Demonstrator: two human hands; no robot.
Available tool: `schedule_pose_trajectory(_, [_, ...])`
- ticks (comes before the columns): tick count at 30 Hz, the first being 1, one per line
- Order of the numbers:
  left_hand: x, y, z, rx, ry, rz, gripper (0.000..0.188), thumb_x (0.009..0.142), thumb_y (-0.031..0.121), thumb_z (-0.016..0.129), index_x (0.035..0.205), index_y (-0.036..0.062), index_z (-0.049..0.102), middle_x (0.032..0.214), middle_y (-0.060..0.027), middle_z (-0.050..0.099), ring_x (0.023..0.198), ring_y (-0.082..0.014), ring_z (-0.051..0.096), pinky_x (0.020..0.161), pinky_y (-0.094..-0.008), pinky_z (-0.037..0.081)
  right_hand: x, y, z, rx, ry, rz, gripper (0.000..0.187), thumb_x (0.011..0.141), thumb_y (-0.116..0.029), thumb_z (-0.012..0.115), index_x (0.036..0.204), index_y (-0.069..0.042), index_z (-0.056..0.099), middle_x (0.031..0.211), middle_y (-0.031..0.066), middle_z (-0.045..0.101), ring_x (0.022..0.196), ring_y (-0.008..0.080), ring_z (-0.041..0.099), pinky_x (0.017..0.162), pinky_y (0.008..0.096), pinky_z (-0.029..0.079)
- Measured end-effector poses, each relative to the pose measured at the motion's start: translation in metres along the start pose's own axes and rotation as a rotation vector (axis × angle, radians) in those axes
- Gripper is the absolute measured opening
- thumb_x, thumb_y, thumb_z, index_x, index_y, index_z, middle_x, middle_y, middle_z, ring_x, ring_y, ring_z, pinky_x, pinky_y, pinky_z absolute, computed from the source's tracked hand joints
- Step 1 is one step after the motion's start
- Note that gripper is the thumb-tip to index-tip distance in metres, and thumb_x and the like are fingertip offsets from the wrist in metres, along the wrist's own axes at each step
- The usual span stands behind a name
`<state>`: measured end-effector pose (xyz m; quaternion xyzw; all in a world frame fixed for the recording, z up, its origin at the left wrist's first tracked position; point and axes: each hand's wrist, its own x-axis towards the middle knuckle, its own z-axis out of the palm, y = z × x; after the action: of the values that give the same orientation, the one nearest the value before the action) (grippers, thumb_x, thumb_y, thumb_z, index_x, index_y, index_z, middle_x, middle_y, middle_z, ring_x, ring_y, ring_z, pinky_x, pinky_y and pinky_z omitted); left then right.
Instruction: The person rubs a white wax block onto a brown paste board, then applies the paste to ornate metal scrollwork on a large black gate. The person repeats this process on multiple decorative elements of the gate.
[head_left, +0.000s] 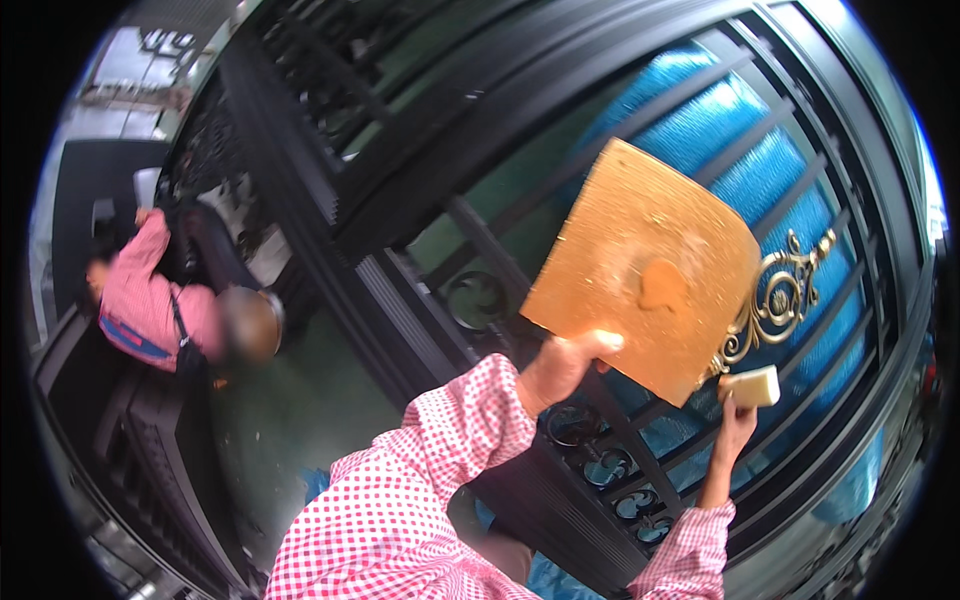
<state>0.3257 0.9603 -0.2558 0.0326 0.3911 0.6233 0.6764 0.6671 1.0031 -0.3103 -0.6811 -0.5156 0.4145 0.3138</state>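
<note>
My left hand [567, 370] grips the lower edge of a flat, squarish board [630, 220], its thumb on top. Gold paint coats the board's face, with a wetter puddle near the middle. Lower right, my right hand [738, 424] has its fingers closed on a cream sponge block [755, 387]. The sponge is beside a scroll ornament [782, 300] on the black metal gate [470, 240]; whether they touch I cannot tell. The ornament is gold along its curls, and the board covers part of it. Darker scrolls [605, 467] sit lower on the gate, between its bars.
Blue plastic wrapping [690, 85] bulges behind the gate's bars. To the left, another person [165, 290] in a pink checked top bends among black gate parts. A black slatted panel [165, 480] stands at lower left, by the green floor [300, 400].
</note>
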Motion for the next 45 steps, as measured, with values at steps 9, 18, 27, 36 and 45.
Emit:
schedule_pose_trajectory(9, [-0.068,0.082,-0.013,0.159,-0.085,0.035,0.019,0.078,0.013,0.058,0.095,0.0037,0.058,0.080,-0.0032,0.058,0.068,-0.0105,0.052,0.054,-0.0247,0.043,-0.135,-0.056,0.064,0.184,-0.149,0.176,0.033,0.084,-0.009,0.064,0.113,0.003,0.052,0.102,0.0071,0.059,0.090,0.0146,0.057,0.084,0.0277,0.045])
schedule_pose_trajectory(18, [-0.147,0.121,-0.033,0.051,-0.055,0.142,0.017,0.079,0.015,0.058,0.092,0.0042,0.057,0.075,-0.0026,0.057,0.060,-0.0108,0.051,0.051,-0.0246,0.040,-0.179,-0.163,0.089,0.139,-0.253,0.120,0.027,0.086,-0.014,0.063,0.106,0.003,0.055,0.094,0.0027,0.059,0.082,0.0105,0.054,0.077,0.0243,0.043])
schedule_pose_trajectory(27, [-0.251,0.153,-0.031,-0.068,-0.077,0.191,0.019,0.078,0.011,0.058,0.097,0.0063,0.057,0.079,-0.0021,0.057,0.068,-0.0122,0.053,0.060,-0.0260,0.042,-0.266,-0.183,0.085,0.454,-0.229,-0.044,0.029,0.086,-0.006,0.061,0.112,0.002,0.051,0.099,0.0079,0.061,0.090,0.0150,0.059,0.082,0.0272,0.046])
schedule_pose_trajectory(36, [-0.397,0.163,-0.050,-0.094,-0.028,0.122,0.019,0.079,0.012,0.058,0.097,0.0079,0.061,0.086,-0.0024,0.064,0.077,-0.0136,0.061,0.063,-0.0263,0.047,-0.443,-0.164,0.029,0.454,-0.053,-0.014,0.032,0.085,-0.017,0.064,0.111,-0.002,0.053,0.096,0.0038,0.062,0.080,0.0081,0.059,0.065,0.0185,0.044])
schedule_pose_trajectory(45, [-0.487,0.176,-0.080,-0.071,-0.176,-0.022,0.009,0.080,0.012,0.058,0.079,0.0041,0.061,0.074,-0.0056,0.061,0.065,-0.0157,0.055,0.060,-0.0296,0.043,-0.587,-0.157,0.015,0.339,0.239,0.135,0.026,0.085,-0.018,0.061,0.105,-0.003,0.056,0.090,0.0007,0.061,0.071,0.0062,0.055,0.057,0.0187,0.042])
